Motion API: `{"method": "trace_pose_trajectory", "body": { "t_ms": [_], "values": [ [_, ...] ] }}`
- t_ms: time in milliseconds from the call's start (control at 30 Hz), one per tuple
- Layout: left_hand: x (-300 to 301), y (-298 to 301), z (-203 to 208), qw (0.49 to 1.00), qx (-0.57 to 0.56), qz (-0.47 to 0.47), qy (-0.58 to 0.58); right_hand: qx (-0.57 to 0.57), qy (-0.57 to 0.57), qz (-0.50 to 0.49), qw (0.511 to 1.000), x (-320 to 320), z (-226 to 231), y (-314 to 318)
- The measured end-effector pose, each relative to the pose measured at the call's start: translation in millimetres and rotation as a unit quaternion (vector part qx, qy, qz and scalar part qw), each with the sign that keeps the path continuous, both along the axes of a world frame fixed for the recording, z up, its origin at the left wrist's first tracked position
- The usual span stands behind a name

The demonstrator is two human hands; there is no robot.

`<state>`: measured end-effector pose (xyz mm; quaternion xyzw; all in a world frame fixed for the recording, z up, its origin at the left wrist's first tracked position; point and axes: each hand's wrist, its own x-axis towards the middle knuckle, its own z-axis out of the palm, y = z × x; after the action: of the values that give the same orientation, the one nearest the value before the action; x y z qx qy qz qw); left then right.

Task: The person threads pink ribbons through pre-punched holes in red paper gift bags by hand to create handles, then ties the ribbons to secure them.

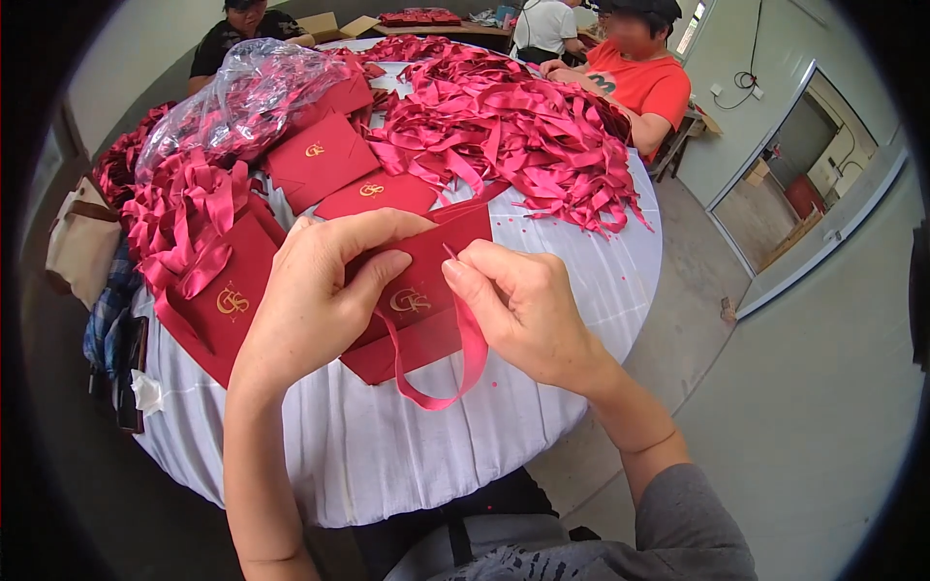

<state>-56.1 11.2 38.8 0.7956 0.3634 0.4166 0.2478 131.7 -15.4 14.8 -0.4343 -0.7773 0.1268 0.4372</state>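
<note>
A flat dark red paper gift bag [436, 341] with a gold emblem is held up over the table's near part. My left hand [329, 276] grips its upper left edge, the thumb across the front and the fingers behind. From the bag a pink-red satin ribbon [441, 399] hangs down in a loop. My right hand [523, 305] is closed, thumb and forefinger pinching one end of the ribbon close to the bag's right side. What my left fingers do behind the bag is hidden.
A white cloth covers the round table [572, 329]. A big heap of ribbons [513, 126] lies at the far side. More red bags [320, 160] and a clear plastic sack [242, 97] lie at left. A person in a red shirt [644, 87] sits across, far right.
</note>
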Motion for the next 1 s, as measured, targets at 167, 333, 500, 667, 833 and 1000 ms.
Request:
{"method": "trace_pose_trajectory", "body": {
  "t_ms": [167, 333, 500, 667, 833, 1000],
  "values": [
    [0.2, -0.5, 0.5, 1.000, 0.000, 0.004, 0.013, 0.006, 0.000, 0.003, 1.000, 0.5, -0.5, -2.0],
    [0.7, -1.4, 0.0, 0.999, -0.014, 0.020, 0.030, -0.022, 0.008, 0.002, 1.000, 0.6, -1.4, -2.3],
    [0.7, -1.0, -0.8, 0.999, 0.018, 0.005, 0.036, -0.044, 0.048, -0.004, 0.998, -1.2, 1.6, -4.7],
    [1.2, -7.5, 7.4, 0.996, 0.037, 0.015, 0.085, -0.067, 0.058, -0.009, 0.996, -0.8, 4.5, -4.9],
    [2.4, -9.4, 3.4, 0.990, 0.101, 0.035, 0.095, -0.038, -0.004, -0.028, 0.999, -4.0, 9.1, -2.9],
    [2.2, -9.4, 4.3, 0.992, 0.088, 0.027, 0.086, 0.041, -0.090, -0.059, 0.993, -7.0, 11.6, -3.2]
  ]
}}
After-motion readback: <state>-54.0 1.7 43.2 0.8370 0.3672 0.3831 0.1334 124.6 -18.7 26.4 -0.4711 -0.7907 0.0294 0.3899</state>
